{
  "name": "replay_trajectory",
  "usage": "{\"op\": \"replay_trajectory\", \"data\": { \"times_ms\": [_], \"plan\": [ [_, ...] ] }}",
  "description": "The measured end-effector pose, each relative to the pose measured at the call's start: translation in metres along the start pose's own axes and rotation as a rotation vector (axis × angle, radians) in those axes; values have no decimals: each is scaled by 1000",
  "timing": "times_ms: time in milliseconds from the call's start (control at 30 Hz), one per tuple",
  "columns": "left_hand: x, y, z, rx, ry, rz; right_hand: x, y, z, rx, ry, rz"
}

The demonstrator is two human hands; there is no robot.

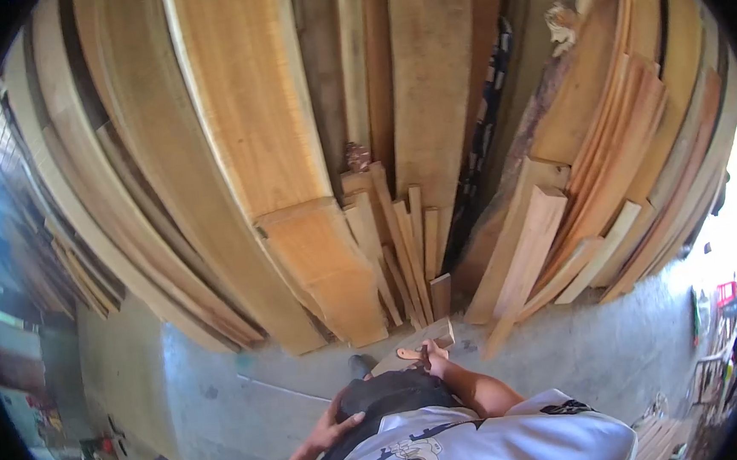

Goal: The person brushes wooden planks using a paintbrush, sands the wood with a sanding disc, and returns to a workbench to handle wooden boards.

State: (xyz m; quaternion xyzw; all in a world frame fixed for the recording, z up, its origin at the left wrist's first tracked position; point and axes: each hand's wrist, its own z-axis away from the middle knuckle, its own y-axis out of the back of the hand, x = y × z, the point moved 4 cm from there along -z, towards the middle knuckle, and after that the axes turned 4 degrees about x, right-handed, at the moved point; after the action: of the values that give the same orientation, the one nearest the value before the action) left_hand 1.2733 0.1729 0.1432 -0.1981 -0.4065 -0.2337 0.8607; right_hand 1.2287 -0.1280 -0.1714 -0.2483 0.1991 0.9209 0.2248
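My right hand (436,359) is closed around a wooden-handled tool (409,354) in front of my lap. The rounded handle end sticks out to the left of my fingers. The rest of the tool is hidden, so I cannot tell its kind. Just beyond that hand, a short pale board (438,333) lies low, close to the floor. My left hand (338,424) rests on the dark cloth over my leg, fingers stretched out and holding nothing.
Tall wooden planks (248,102) lean in a wide row ahead. Narrow offcuts (409,253) stand among them, and a thick squared timber (532,240) leans at the right. Below is a grey concrete floor (226,394). Assorted clutter (727,350) lies at the far right.
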Motion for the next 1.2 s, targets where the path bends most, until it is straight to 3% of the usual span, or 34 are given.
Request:
{"op": "replay_trajectory", "data": {
  "times_ms": [33, 133, 167, 267, 500, 667, 933, 1033, 1067, 1200],
  "plan": [
    [-6, -3, -6, 27, 7, -53, -25, 5, 30, 113, -178, -190],
    [-1, -24, -17, 35, 17, -1, 6, -8, -11, 46, -308, -527],
    [-9, -23, -21, 61, 0, -53, -30, 9, 20, 94, -383, -355],
    [-45, -29, -31, 106, -35, -126, 9, 3, -8, 112, -272, -661],
    [-64, -52, -51, 97, 82, -100, 9, 22, -19, 119, -369, -416],
    [-70, -57, -55, 96, 164, -105, 28, 7, -60, 68, -386, -538],
    [-68, -59, -54, 151, 256, -100, 29, 10, -100, 103, -92, -427],
    [-66, -57, -52, 191, 282, -80, -5, 16, -128, 393, -190, -307],
    [-67, -57, -50, 204, 289, -69, -5, 24, -148, 242, -308, -189],
    [-73, -57, -42, 257, 322, -24, -71, 38, -151, 226, -356, -427]
  ]
}}
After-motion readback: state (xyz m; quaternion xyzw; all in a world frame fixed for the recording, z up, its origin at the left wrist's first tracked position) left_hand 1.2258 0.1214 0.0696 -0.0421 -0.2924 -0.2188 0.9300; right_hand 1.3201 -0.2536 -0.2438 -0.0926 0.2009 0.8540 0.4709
